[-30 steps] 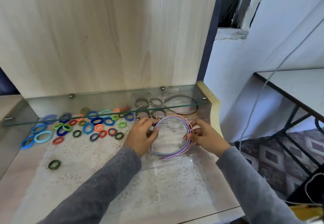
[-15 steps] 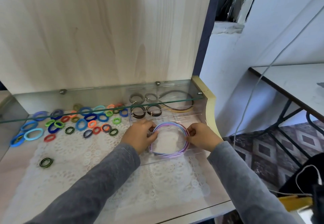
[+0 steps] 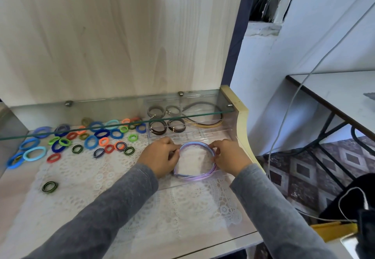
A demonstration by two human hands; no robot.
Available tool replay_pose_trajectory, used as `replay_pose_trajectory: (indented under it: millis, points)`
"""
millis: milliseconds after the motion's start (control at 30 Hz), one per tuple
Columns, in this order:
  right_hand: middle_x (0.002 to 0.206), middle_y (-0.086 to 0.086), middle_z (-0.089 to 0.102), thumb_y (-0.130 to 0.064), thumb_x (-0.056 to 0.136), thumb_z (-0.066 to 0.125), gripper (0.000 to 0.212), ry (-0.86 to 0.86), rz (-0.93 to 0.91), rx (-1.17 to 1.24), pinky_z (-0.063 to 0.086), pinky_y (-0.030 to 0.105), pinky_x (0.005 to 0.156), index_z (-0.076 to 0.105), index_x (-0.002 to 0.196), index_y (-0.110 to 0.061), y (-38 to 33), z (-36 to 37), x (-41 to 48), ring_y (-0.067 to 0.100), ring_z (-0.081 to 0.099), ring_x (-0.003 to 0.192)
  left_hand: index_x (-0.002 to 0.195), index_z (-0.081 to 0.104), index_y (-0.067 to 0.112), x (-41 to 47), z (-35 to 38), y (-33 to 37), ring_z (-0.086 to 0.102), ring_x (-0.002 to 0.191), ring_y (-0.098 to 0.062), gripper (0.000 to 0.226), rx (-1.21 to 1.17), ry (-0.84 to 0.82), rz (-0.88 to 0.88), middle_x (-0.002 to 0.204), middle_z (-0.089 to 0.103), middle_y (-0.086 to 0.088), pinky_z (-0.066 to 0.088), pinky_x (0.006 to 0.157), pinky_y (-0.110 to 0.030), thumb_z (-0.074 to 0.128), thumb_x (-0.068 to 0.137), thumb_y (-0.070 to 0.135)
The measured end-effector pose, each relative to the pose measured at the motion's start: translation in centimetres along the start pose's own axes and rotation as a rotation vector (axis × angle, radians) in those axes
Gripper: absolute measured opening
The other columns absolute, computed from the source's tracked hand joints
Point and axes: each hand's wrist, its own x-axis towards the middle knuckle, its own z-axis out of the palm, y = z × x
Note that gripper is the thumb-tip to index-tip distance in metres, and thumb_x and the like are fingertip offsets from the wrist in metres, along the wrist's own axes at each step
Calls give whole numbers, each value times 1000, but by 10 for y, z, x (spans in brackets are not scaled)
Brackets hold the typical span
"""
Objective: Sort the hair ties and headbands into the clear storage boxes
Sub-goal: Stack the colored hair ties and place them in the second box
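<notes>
A bundle of purple and blue headbands (image 3: 199, 176) lies curled in the near clear storage box (image 3: 166, 185). My left hand (image 3: 160, 157) grips its left side, my right hand (image 3: 228, 157) pinches its right side, and both press it low in the box. Behind it, a second clear box (image 3: 223, 129) under the glass shelf holds dark hair ties (image 3: 158, 130) and dark headbands (image 3: 205, 124). Several coloured hair ties (image 3: 91, 141) lie loose on the lace mat at the left. One black-and-green tie (image 3: 49, 187) lies apart, nearer me.
A glass shelf (image 3: 81, 132) juts out over the back of the desk. A curved wooden side panel (image 3: 242, 125) bounds the desk on the right. A white lace mat (image 3: 182, 208) covers the desktop. A cable (image 3: 284, 116) hangs beside another table (image 3: 345, 96) at the right.
Both hands have lowered the headband bundle into the near box and squeezed it into a tighter loop. The view has shifted slightly.
</notes>
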Motion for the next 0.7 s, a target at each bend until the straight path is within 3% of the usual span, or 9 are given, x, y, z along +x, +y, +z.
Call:
replay_pose_trajectory:
  millis: [200,433,567,700]
  points:
    - [118,5,60,-15,92,51,35,-8,-12,-51,44,27,91,61,125,-20,-2,-2,-2,21,56,103,129,58,36,2,0,0,54,97,-15,34,94,-98,25,109,53,5,42,70,-26,47,97,35]
    - [119,5,60,-17,93,50,33,-32,-8,-68,44,26,93,62,125,-20,-5,-3,-2,21,56,104,122,60,24,7,-9,3,55,93,-12,32,1,-159,-42,117,54,5,45,80,-26,56,94,37]
    - [117,6,58,-15,94,47,33,-31,-7,-78,41,24,88,63,123,-19,-6,-2,-3,22,54,102,127,59,25,13,-22,2,57,94,-11,39,-33,-319,-47,119,56,2,46,90,-29,65,89,32]
    - [115,7,57,-16,96,44,34,-19,-10,-82,40,24,86,63,124,-19,-7,-2,-4,22,53,100,137,49,27,15,-43,7,53,109,-15,59,30,-526,0,124,52,1,44,98,-33,71,83,32]
